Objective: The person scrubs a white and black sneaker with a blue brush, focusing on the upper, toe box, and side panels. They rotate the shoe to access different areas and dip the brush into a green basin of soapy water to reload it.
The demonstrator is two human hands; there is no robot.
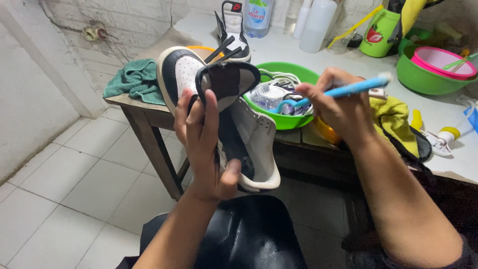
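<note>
Sneaker: black-and-white high-top (234, 114), held up over the lap at centre, toe toward 11 o'clock, tongue pulled forward, opening facing the person.
Left hand: (204, 144) clamped on the sneaker, fingers over the tongue, thumb under the heel collar.
Right hand: (338, 107) closed round a blue toothbrush (343, 92), its head dipped in the green basin (286, 94) at 1 o'clock of the shoe.
Step, as judged: wetting the brush between scrubs; the brush would need to swing toward 9 o'clock to reach the tongue.
Second sneaker: (231, 30) standing on the table at 12 o'clock.
Edges: wooden table edge (144, 107) just behind the shoe; yellow cloth (393, 119) at 3 o'clock.
Open room: tiled floor (74, 184) toward 8 o'clock; black apron (244, 234) over the lap below.
</note>
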